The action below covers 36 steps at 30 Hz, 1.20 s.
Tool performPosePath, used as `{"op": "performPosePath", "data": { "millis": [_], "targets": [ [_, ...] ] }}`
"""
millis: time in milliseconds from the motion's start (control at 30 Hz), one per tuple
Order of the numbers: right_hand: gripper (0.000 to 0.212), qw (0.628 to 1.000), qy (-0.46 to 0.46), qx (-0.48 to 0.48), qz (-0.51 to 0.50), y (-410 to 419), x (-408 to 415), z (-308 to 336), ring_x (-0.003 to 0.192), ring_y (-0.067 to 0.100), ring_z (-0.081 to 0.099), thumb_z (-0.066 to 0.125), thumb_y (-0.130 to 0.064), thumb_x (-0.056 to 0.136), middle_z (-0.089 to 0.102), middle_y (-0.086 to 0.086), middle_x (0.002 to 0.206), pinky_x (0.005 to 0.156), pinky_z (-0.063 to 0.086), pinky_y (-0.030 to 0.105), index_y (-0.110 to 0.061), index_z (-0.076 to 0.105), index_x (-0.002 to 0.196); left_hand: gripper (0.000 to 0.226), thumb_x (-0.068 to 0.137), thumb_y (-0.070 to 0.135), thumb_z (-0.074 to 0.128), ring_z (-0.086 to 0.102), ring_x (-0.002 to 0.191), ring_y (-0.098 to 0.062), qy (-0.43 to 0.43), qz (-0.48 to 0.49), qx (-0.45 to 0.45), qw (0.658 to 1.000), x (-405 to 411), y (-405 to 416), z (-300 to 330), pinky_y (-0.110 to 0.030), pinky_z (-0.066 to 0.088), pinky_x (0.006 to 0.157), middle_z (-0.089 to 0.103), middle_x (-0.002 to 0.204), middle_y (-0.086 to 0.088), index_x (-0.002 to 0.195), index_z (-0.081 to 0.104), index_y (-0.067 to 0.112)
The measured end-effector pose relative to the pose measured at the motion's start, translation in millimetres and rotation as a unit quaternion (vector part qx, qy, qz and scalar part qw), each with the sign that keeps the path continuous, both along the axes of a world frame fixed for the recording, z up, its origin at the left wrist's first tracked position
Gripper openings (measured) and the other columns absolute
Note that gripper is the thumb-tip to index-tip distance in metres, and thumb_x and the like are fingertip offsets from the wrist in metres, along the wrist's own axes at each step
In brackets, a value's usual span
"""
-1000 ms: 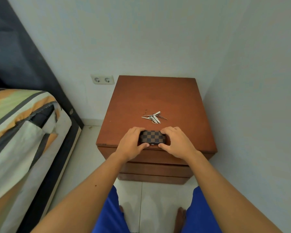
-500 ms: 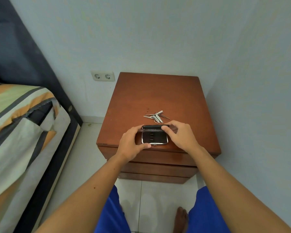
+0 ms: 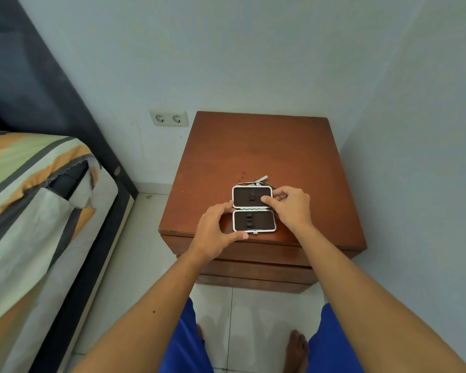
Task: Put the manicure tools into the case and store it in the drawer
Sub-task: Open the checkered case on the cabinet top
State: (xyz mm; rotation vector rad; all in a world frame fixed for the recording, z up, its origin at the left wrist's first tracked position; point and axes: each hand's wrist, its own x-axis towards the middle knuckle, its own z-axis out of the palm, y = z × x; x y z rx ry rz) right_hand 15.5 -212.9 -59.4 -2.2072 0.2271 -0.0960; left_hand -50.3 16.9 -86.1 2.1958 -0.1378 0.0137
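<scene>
The manicure case lies wide open near the front edge of the wooden nightstand, both dark-lined halves with metal rims facing up. My left hand grips the near half at its left and front edge. My right hand pinches the right edge of the far half, the lid. A small pile of silver manicure tools lies just behind the lid, partly hidden by it. The closed drawer fronts sit below the top.
A bed with a striped cover stands to the left, with a dark headboard against the wall. A double wall socket is left of the nightstand. A wall runs close on the right. My feet stand on white floor tiles.
The case was shut with its checkered outside showing; my hands have swung the lid back until both halves lie flat. My right hand followed the lid away from me.
</scene>
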Motion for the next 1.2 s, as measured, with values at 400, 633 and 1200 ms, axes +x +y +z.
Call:
{"op": "performPosePath", "data": {
  "millis": [400, 633, 1200],
  "targets": [
    [0.024, 0.997, -0.057, -0.059, -0.002, -18.4, -53.6, -0.4, 0.074, 0.009, 0.066, 0.082, -0.045, 0.083, 0.07, -0.012, 0.076, 0.074, 0.057, 0.034, -0.023, 0.079, 0.093, 0.07, 0.075, 0.056, 0.089, 0.059, 0.111, -0.003, -0.04, -0.007, 0.002, 0.999, 13.3, 7.1, 14.6, -0.012, 0.043, 0.091, 0.062, 0.115, 0.011, 0.134, 0.065, 0.027],
    [0.016, 0.995, -0.034, -0.09, 0.019, -9.5, -71.3, -3.0, 0.084, 0.02, 0.063, 0.081, -0.041, 0.085, 0.067, -0.011, 0.074, 0.075, 0.051, 0.035, -0.025, 0.08, 0.085, 0.026, 0.1, 0.031, 0.072, 0.063, 0.101, -0.008, -0.011, 0.084, 0.021, 0.996, 60.6, -12.1, 32.9, -0.028, 0.049, 0.096, 0.071, 0.106, 0.01, 0.124, 0.076, 0.02],
    [0.008, 0.993, -0.048, -0.095, 0.048, -17.5, -55.6, 7.7, 0.084, 0.019, 0.065, 0.072, -0.026, 0.09, 0.072, -0.009, 0.084, 0.083, 0.055, 0.039, -0.027, 0.078, 0.084, 0.021, 0.081, 0.03, 0.092, 0.067, 0.07, -0.014, 0.093, 0.09, -0.053, 0.99, -10.8, 5.9, 30.8, -0.024, 0.057, 0.066, 0.076, 0.081, 0.002, 0.09, 0.076, 0.021]
  ]
}}
